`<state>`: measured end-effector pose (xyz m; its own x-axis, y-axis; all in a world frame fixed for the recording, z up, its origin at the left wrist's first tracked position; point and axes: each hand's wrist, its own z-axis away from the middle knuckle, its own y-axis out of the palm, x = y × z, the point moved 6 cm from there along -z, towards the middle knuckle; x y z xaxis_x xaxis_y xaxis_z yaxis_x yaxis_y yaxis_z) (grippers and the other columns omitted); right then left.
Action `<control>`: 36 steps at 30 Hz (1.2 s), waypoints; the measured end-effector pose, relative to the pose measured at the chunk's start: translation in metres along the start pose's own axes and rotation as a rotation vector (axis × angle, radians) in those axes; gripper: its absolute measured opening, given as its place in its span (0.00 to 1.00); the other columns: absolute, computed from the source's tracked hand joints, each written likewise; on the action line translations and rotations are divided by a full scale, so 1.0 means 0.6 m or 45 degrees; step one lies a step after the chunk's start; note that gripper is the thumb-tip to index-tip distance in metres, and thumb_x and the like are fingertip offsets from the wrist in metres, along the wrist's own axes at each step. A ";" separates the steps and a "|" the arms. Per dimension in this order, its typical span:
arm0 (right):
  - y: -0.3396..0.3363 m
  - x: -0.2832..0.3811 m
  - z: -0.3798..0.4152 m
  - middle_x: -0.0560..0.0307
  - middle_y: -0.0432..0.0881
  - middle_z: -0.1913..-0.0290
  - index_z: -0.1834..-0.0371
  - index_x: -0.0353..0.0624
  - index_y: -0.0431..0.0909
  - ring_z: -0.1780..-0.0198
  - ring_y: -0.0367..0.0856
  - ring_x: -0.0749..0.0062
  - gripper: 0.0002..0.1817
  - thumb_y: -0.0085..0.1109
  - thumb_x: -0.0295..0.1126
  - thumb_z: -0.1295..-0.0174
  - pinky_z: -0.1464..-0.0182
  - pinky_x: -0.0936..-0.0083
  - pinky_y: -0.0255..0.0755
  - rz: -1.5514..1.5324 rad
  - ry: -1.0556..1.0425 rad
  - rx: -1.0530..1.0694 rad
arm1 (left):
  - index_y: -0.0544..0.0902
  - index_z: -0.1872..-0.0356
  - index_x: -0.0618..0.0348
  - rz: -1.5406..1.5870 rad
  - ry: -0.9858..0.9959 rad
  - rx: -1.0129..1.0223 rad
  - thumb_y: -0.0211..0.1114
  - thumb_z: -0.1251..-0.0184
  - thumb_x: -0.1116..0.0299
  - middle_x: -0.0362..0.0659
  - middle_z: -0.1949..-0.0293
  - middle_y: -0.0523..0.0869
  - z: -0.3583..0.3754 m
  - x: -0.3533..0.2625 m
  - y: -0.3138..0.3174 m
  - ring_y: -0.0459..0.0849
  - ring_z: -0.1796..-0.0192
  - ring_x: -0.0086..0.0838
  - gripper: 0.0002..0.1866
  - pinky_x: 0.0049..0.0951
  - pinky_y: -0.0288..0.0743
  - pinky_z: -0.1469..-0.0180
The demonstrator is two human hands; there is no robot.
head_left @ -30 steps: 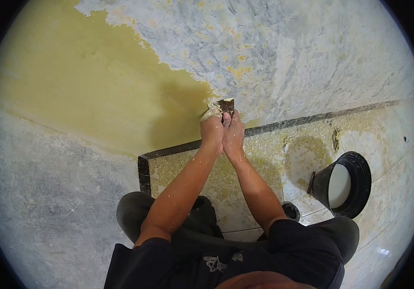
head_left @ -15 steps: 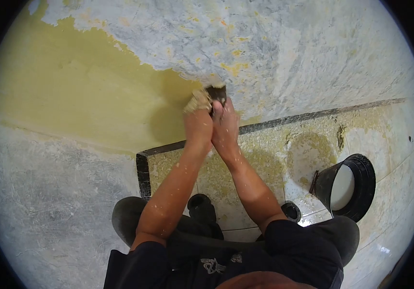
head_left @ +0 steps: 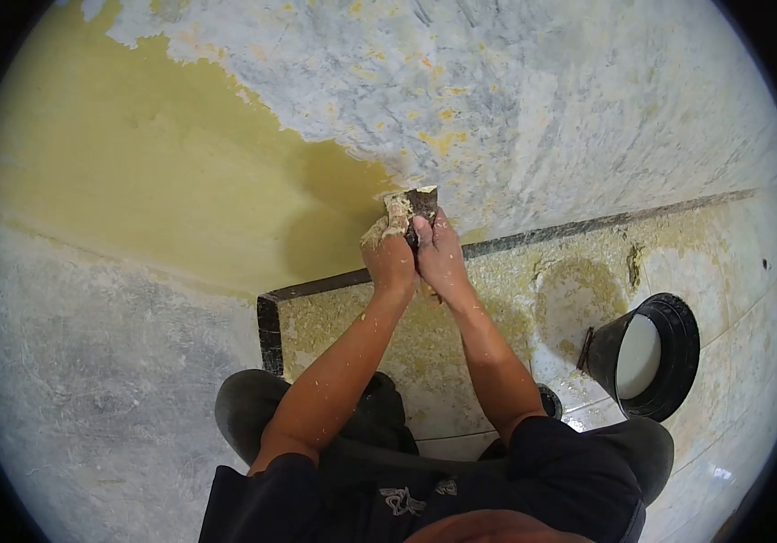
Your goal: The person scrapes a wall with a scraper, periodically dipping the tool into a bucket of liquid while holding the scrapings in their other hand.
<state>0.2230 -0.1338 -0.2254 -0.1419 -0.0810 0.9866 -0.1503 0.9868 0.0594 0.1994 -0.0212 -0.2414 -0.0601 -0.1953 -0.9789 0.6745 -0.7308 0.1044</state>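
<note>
The wall (head_left: pixel 533 100) in front of me is the biggest thing here: grey-white, scratched bare plaster across the top and right, with a broad patch of yellow paint (head_left: pixel 162 181) on the left. The ragged border between them runs down to my hands. If I push too hard at that edge, I judge the blade could dig into the plaster rather than lift the coat, leaving gouges.

Below lies the tiled floor (head_left: pixel 732 253), dusted with yellow flakes near the dark skirting strip (head_left: pixel 587 223). Crouched as I am, that loose litter could let a foot slide if I shift my weight.

A black bucket (head_left: pixel 646 357) with pale liquid inside stands on the floor to my right, well apart from my hands but near my right knee. A careless turn could tip it.

My left hand (head_left: pixel 390 258) and right hand (head_left: pixel 440 258) are pressed side by side, both closed tight around the scraper (head_left: pixel 421 201), whose dark end sits against the wall right at the paint edge. Crusted residue covers my left fingers (head_left: pixel 388 222). With the grip that caked, I think the tool could twist or slip, and my knuckles would scrape the rough wall.
</note>
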 end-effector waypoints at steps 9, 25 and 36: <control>0.012 -0.008 0.015 0.46 0.82 0.58 0.45 0.35 0.68 0.58 0.79 0.64 0.18 0.50 0.39 0.27 0.52 0.68 0.72 -0.056 -0.035 -0.110 | 0.83 0.61 0.68 -0.682 0.565 0.154 0.53 0.28 0.64 0.53 0.64 0.87 0.019 -0.074 0.011 0.84 0.61 0.46 0.16 0.41 0.73 0.58; 0.024 -0.023 0.011 0.30 0.82 0.64 0.45 0.34 0.64 0.60 0.77 0.26 0.17 0.49 0.35 0.29 0.60 0.43 0.69 0.187 -0.028 -0.084 | 0.80 0.50 0.68 -0.038 -0.137 0.142 0.54 0.25 0.60 0.47 0.54 0.85 -0.012 -0.015 0.002 0.82 0.57 0.32 0.19 0.33 0.75 0.55; 0.047 0.082 -0.023 0.35 0.82 0.63 0.48 0.35 0.67 0.61 0.79 0.32 0.15 0.50 0.34 0.29 0.60 0.51 0.71 0.038 -0.228 -0.087 | 0.80 0.52 0.62 -0.027 -0.013 0.227 0.54 0.27 0.65 0.45 0.57 0.84 -0.042 -0.081 -0.018 0.82 0.56 0.30 0.13 0.30 0.77 0.55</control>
<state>0.2253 -0.1081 -0.1733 -0.3178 -0.0691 0.9456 -0.0774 0.9959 0.0468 0.2133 0.0126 -0.1993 -0.0810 -0.1847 -0.9794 0.5318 -0.8391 0.1143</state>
